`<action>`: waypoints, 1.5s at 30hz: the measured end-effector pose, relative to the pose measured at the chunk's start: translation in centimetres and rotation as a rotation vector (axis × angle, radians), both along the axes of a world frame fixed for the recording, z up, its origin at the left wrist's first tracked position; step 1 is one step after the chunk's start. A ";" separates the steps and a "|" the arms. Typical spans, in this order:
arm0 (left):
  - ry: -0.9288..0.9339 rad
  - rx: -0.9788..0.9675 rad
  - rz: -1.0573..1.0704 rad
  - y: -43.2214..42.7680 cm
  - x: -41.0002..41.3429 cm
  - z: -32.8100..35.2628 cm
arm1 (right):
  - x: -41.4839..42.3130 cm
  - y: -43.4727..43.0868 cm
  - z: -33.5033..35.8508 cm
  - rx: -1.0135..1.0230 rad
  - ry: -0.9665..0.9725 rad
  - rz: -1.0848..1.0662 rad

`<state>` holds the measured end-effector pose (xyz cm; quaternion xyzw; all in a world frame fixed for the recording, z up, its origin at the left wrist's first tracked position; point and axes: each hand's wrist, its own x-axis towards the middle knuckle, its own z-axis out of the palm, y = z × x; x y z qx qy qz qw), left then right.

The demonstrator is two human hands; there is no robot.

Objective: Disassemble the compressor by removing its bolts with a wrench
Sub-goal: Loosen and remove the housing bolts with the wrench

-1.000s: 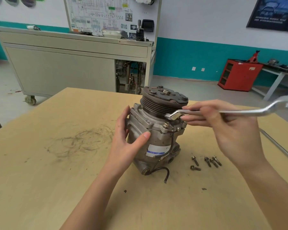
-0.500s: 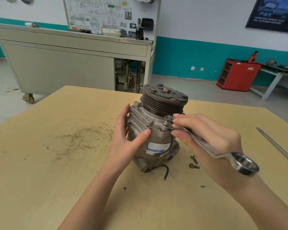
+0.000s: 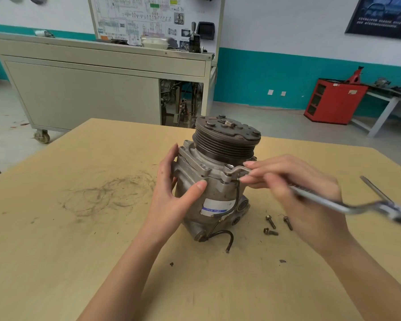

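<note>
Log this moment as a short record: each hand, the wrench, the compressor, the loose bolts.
left hand: grips the compressor body, thumb on its front
right hand: pinches the wrench close to its working end
wrench: ring end sits over a bolt at the flange corner
compressor: upright on the table, pulley on top
loose bolts: three visible on the table, right of the compressor
</note>
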<state>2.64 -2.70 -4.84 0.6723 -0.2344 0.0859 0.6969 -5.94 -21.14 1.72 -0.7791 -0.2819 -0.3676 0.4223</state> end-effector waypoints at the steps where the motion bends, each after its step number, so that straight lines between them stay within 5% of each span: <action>1: 0.000 0.004 0.002 0.0 0.0 0.0 | 0.5 -0.7 0.0 0.218 0.184 0.140; 4: 0.000 0.005 0.008 0.1 0.0 0.1 | 2.6 -1.9 0.3 0.849 0.714 0.458; 7: 0.001 0.002 0.002 0.1 -0.1 0.1 | 3.8 -2.6 0.3 0.984 0.795 0.466; 10: 0.003 0.003 0.005 0.2 -0.1 0.1 | 3.2 -2.8 1.0 0.776 0.549 0.249; 13: -0.005 -0.001 0.006 0.1 -0.1 0.1 | 1.1 -2.1 2.0 0.359 0.173 0.002; 18: -0.005 -0.009 -0.003 0.1 0.1 -0.1 | -0.9 0.4 2.6 -0.361 -0.160 -0.239; 24: -0.019 -0.004 0.002 0.1 0.1 -0.2 | -1.6 1.8 1.4 -0.531 -0.341 -0.356; 27: -0.014 -0.001 0.005 0.1 0.1 -0.2 | -1.0 1.2 0.3 -0.334 -0.257 -0.228; 32: 0.000 0.002 0.004 0.1 0.0 -0.1 | 1.7 -1.5 -0.2 0.751 0.534 0.347; 34: 0.003 0.006 0.005 0.1 -0.1 -0.1 | 2.8 -2.0 -0.3 0.943 0.738 0.419; 36: 0.000 0.010 0.012 0.1 -0.2 0.1 | 3.5 -2.1 0.0 0.978 0.712 0.387; 41: 0.014 0.010 0.011 0.2 -0.2 0.1 | 1.6 -1.6 1.4 0.530 0.147 -0.040; 45: 0.001 0.013 0.007 0.1 -0.1 0.2 | -0.2 0.7 1.0 0.051 -0.087 -0.202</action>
